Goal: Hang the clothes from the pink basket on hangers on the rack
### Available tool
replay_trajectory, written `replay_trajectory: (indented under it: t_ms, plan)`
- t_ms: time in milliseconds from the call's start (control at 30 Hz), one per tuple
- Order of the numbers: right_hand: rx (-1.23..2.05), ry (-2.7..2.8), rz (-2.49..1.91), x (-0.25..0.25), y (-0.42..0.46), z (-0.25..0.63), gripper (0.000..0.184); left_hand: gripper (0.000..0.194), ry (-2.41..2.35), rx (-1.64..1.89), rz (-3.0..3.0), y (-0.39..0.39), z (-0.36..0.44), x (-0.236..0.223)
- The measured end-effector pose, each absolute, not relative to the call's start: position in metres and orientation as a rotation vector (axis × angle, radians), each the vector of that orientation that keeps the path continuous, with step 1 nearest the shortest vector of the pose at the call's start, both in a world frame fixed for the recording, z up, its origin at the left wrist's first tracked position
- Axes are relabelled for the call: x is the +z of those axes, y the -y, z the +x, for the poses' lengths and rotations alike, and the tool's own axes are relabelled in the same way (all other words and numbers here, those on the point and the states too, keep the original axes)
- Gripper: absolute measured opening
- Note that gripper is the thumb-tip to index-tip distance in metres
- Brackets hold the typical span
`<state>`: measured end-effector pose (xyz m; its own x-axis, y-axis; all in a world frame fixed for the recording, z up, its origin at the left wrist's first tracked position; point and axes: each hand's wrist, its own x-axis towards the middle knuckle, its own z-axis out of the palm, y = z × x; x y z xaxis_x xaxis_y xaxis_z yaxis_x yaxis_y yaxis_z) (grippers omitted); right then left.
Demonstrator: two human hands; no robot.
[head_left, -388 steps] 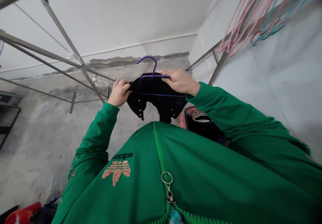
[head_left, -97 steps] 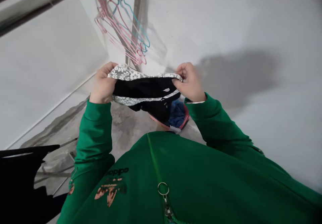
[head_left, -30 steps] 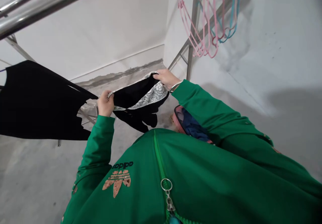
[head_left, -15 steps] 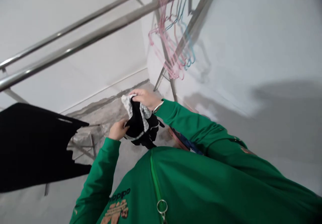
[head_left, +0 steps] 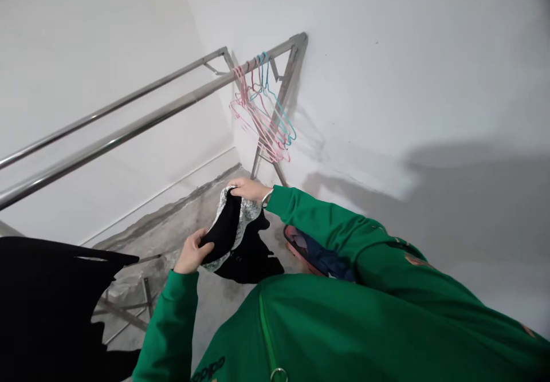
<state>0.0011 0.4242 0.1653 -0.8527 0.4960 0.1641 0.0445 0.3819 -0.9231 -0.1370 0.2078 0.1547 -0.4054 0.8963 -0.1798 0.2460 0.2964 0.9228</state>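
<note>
A black garment with a speckled white-and-grey trim [head_left: 249, 262] hangs between my two hands, in front of my body. My left hand [head_left: 192, 251] is closed on the trimmed edge at the left, thumb on top. At the far upper end of the same edge, my right hand [head_left: 250, 189] pinches the cloth. The edge is stretched between them, and black fabric droops below in folds. What kind of garment it is I cannot tell.
A metal drying rack [head_left: 158, 119] runs across from the left to the corner. Several pink and blue hangers [head_left: 262, 118] hang on its bar. Black cloth [head_left: 47, 307] hangs at the lower left. A basin with dark clothes [head_left: 322, 253] stands on the floor beside my right arm.
My hands have moved apart, and the bunched garment is now spread wider and hangs lower. The view has shifted, so more of the rack's far end and the basin shows.
</note>
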Motion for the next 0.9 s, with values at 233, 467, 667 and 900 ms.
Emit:
replay_trajectory:
  t_ms: [233, 467, 667, 900]
  plan:
    - [0.262, 2.536, -0.822, 0.239, -0.466, 0.036, 0.050, 0.014, -2.597, 1.159, 1.181, -0.199, -0.141, 0.157]
    - [-0.282, 2.514, -1.289, 0.270, -0.520, 0.040, 0.033, 0.023, -3.136, 0.954, 1.147, -0.185, -0.134, 0.168]
    - [-0.287, 2.531, -1.343, 0.261, -0.535, 0.037, 0.033, 0.018, -3.320, 0.610, 1.341, -0.165, -0.144, 0.169]
    - [-0.096, 2.390, -1.276, 0.258, -0.562, 0.040, 0.036, 0.012, -3.373, 0.240, 1.354, -0.154, -0.151, 0.167]
